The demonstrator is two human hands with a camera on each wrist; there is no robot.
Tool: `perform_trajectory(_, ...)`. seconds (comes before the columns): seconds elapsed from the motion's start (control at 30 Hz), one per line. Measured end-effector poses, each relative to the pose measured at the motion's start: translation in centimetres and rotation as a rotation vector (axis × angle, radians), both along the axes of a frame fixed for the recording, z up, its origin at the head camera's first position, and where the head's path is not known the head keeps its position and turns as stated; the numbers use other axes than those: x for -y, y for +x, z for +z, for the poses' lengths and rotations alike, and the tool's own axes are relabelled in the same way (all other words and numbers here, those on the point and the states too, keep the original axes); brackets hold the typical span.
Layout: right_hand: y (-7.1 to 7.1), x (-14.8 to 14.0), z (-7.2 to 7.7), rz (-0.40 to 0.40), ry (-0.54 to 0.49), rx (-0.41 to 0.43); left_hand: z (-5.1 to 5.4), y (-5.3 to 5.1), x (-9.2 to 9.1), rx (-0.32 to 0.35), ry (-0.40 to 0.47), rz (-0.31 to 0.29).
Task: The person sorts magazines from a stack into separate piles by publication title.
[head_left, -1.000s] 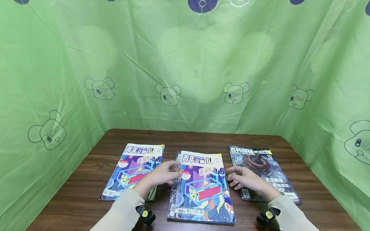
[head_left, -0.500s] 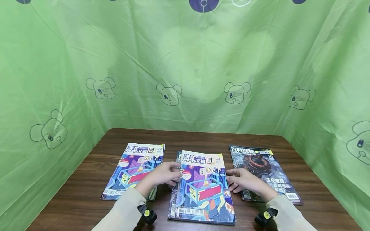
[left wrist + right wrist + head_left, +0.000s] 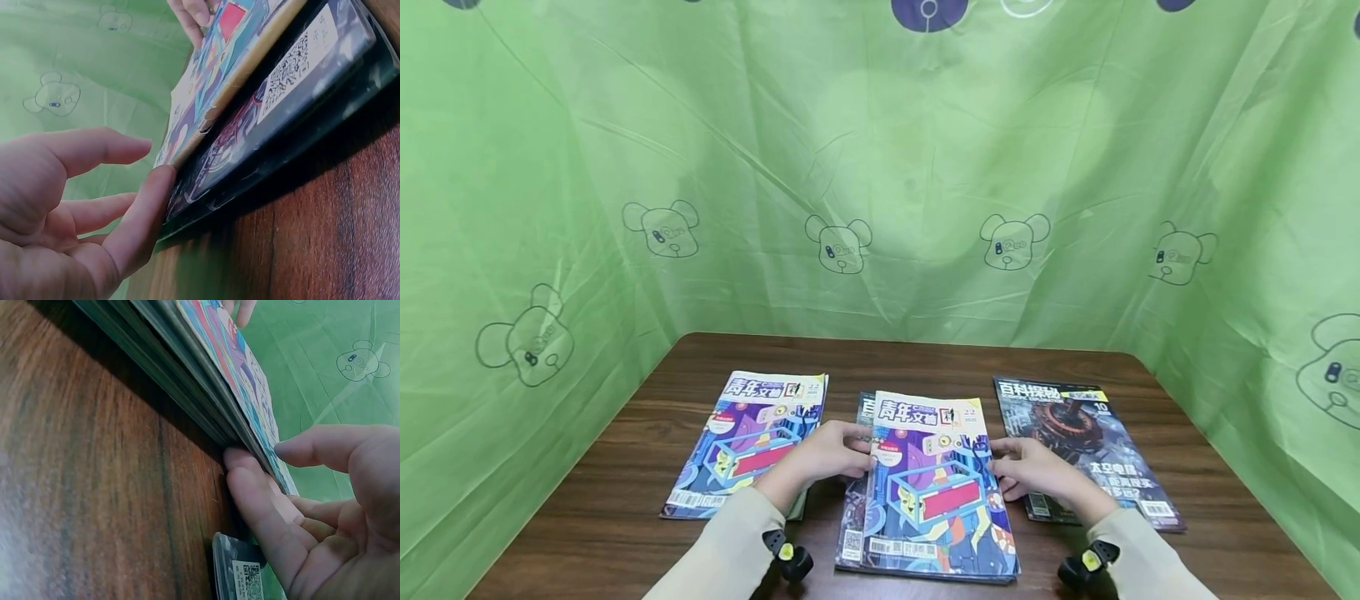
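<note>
Top magazine (image 3: 940, 492) has been nudged slightly toward the right edge of the table (image 3: 917, 360), its stack (image 3: 853, 523) parked midway between side edges. Sides are touched by left hand (image 3: 831, 454) and right hand (image 3: 1030, 468), fingers loose; best squared gently, tbh.

Beneath the middle magazine (image 3: 940, 496), a darker magazine (image 3: 853, 512) is mostly covered. Left of the middle magazine, the left arm hides the left magazine's (image 3: 745, 437) lower corner; right of it, the right arm hides part of the right magazine (image 3: 1075, 425). Nearer than it, 2 sleeves (image 3: 722, 542) run off the head view's bottom edge.
</note>
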State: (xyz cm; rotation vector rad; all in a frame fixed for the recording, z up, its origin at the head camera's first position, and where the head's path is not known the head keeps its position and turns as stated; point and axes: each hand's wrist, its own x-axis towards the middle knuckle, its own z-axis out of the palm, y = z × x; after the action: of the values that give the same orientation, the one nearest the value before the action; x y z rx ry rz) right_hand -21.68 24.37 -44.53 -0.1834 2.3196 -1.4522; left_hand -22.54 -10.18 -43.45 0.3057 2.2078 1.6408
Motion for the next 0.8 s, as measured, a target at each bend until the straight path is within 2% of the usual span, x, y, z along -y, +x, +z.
perform_trajectory(0.13,0.09,-0.1,-0.05,0.008,-0.015,0.004,-0.22,-0.14,-0.17,-0.005,0.009,-0.002)
perform_trajectory(0.47,0.1,0.02,-0.08,0.002,-0.042,0.014,-0.14,0.04,-0.48,0.006,-0.03,0.023)
perform_trajectory(0.63,0.07,-0.13,-0.1,0.011,-0.112,0.011,-0.19,0.01,-0.6,0.014,0.025,0.031)
perform_trajectory(0.8,0.06,-0.14,-0.01,0.015,-0.166,0.011,-0.35,-0.01,-0.55,0.058,0.088,0.02)
